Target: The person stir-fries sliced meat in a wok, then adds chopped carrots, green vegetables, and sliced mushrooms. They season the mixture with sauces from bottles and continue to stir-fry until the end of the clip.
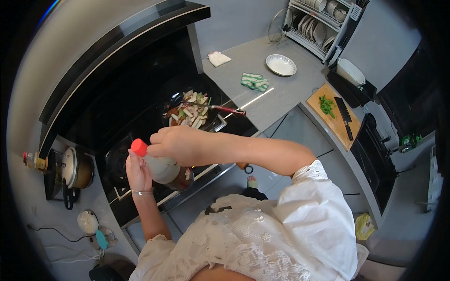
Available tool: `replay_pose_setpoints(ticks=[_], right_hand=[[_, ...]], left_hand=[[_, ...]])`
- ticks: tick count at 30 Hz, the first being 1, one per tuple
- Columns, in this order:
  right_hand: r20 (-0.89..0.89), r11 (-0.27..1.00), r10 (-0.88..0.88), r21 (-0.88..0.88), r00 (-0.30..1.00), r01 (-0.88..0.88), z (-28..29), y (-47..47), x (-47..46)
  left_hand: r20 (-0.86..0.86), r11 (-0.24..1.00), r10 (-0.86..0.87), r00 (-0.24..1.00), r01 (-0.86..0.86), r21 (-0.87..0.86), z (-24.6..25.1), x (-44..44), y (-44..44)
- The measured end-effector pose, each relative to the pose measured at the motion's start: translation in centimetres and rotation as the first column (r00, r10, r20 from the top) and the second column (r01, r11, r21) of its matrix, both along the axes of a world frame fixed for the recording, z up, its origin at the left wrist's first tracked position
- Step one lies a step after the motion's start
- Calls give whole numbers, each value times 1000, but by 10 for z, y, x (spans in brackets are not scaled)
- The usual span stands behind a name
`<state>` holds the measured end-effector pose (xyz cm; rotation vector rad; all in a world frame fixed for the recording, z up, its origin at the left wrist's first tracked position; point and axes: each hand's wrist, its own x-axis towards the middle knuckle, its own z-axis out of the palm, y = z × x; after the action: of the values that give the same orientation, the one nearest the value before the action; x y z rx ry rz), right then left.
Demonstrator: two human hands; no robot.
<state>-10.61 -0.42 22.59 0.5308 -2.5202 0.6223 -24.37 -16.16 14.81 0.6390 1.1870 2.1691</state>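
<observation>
A clear plastic bottle (162, 171) with a red cap (139, 147) and dark reddish contents low inside is tilted in front of my body. My left hand (139, 170) is against the bottle's neck, its fingertips at the cap's edge. From the other side my right hand (182, 144) grips the bottle's upper part; its curled fingers touch the cap and hide part of the neck. Beyond my right hand, a dark wok (215, 92) on the gas stove holds chopped food (193, 114) in pale, green and brown pieces. A spatula with a red handle (228, 110) rests across the wok.
A pressure cooker (75, 168) stands left of the stove. A white plate (281, 65), striped cloth (254, 82) and folded white cloth (218, 59) lie on the grey counter. On the right, a cutting board (325, 121) bears chopped greens (327, 106) and a cleaver (343, 110).
</observation>
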Motion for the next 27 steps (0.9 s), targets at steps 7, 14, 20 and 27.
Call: replay_pose_setpoints(ticks=[7, 14, 20, 27], right_hand=[[54, 977, 24, -212, 998, -12, 0, 58, 23], [-25, 771, -499, -470, 866, 430, -93, 217, 84], [510, 263, -830, 3, 225, 965, -270, 360, 171], [321, 268, -917, 64, 235, 961, -277, 371, 178]], left_hand=[[-51, 991, 100, 994, -104, -87, 3, 28, 42], [-118, 977, 167, 979, -181, -113, 5, 46, 54], [-412, 881, 198, 889, -346, -322, 2, 58, 57], [-392, 785, 416, 821, -542, -301, 5, 35, 67]])
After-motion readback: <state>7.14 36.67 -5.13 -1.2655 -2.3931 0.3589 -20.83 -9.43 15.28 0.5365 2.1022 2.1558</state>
